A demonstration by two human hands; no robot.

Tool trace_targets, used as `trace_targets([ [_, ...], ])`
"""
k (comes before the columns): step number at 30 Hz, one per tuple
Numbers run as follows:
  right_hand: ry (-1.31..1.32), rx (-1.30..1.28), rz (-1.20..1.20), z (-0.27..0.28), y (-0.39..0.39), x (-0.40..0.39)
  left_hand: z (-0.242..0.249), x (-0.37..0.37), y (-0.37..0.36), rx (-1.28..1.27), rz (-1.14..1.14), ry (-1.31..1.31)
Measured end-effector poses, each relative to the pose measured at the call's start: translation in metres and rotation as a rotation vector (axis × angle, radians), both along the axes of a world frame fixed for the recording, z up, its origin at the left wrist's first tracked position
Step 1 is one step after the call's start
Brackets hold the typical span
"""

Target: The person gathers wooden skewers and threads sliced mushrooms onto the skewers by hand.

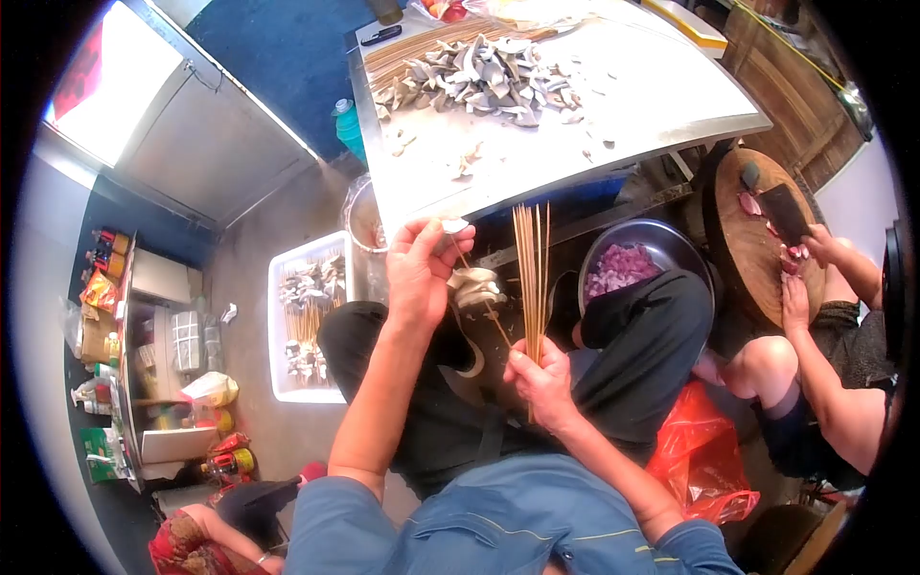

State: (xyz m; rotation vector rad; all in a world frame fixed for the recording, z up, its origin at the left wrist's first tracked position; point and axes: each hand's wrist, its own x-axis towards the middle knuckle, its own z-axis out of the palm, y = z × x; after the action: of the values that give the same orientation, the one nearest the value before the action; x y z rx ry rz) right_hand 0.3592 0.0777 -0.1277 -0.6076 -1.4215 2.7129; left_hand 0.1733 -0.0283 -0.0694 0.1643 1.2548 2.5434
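Note:
My left hand (422, 259) pinches a pale mushroom slice (455, 226) at the upper tip of a bamboo skewer. Further down that skewer sit several threaded mushroom slices (474, 287), grey-edged and white. My right hand (543, 381) is closed around the skewer's lower end together with a bundle of bare bamboo skewers (531, 278) that points upward. Ahead, a heap of cut mushroom pieces (489, 77) lies on the white tabletop (661, 105), with loose skewers (412, 59) behind it. On the floor to the left, a white tray (275, 331) holds finished mushroom skewers (311, 287).
A steel bowl (695, 251) of chopped purple onion (623, 268) stands by my right knee. Right of it, a co-worker cuts onion with a cleaver (786, 213) on a round wooden board (733, 244). A red plastic bag (695, 450) and another person's arm (225, 537) are nearby.

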Motion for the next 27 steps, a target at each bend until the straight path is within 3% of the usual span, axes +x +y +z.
trace_targets([
  [11, -0.005, -0.012, -0.005, -0.004, 0.0, 0.001, -0.007, 0.007, 0.001, -0.07, 0.001, 0.075],
  [13, -0.013, -0.036, -0.055, -0.009, -0.002, 0.001, -0.012, 0.008, -0.001, -0.272, -0.073, 0.213],
  [17, -0.025, -0.076, -0.067, -0.007, 0.004, -0.001, 0.003, 0.011, -0.005, -0.422, -0.238, 0.218],
  [20, -0.024, -0.056, -0.088, -0.008, 0.008, -0.005, 0.031, -0.018, -0.008, -0.697, -0.106, 0.299],
  [21, -0.027, -0.059, -0.078, -0.006, 0.01, -0.007, 0.035, -0.037, -0.009, -0.674, -0.015, 0.379],
  [25, -0.061, -0.053, -0.058, -0.002, 0.011, -0.01, 0.036, -0.152, -0.014, -0.881, 0.368, 0.658],
  [27, -0.065, -0.042, -0.062, -0.007, 0.009, -0.011, 0.035, -0.206, -0.012, -1.063, 0.52, 0.611],
])
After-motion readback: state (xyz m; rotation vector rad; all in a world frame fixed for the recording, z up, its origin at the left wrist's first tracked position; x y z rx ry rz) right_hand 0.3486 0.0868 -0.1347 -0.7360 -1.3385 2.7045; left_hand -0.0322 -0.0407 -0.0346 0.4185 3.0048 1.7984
